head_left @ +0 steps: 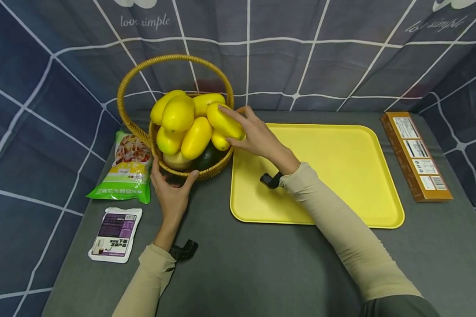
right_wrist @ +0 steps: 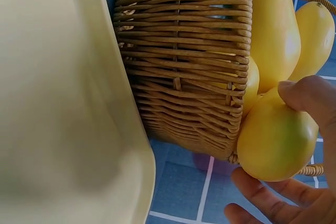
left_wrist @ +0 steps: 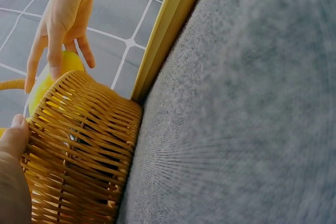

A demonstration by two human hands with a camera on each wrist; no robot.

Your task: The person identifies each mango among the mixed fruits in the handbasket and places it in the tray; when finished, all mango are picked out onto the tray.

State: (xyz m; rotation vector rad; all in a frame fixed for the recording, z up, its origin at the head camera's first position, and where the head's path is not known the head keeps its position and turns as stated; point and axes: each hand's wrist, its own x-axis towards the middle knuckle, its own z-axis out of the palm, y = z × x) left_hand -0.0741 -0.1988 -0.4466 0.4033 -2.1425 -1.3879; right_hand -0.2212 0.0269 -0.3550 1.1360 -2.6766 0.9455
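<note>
A wicker basket [head_left: 218, 169] with a tall handle holds several yellow mango-like fruits [head_left: 197, 138] and a dark green one [head_left: 209, 157]. The left hand [head_left: 169, 193] holds the basket's near rim, its thumb on the rim in the left wrist view. At the basket's right side, the right hand [head_left: 259, 136] has thumb and fingers around a yellow fruit [head_left: 224, 120] on top of the pile. In the right wrist view the thumb lies on that fruit [right_wrist: 277, 135], with fingertips at its lower side.
A yellow tray [head_left: 341, 171] lies right of the basket. A brown box [head_left: 416, 156] stands beyond it at the right. Left of the basket are a green food bag [head_left: 127, 169] and a white-and-purple pouch [head_left: 116, 235]. Behind hangs a grey checked cloth [head_left: 277, 66].
</note>
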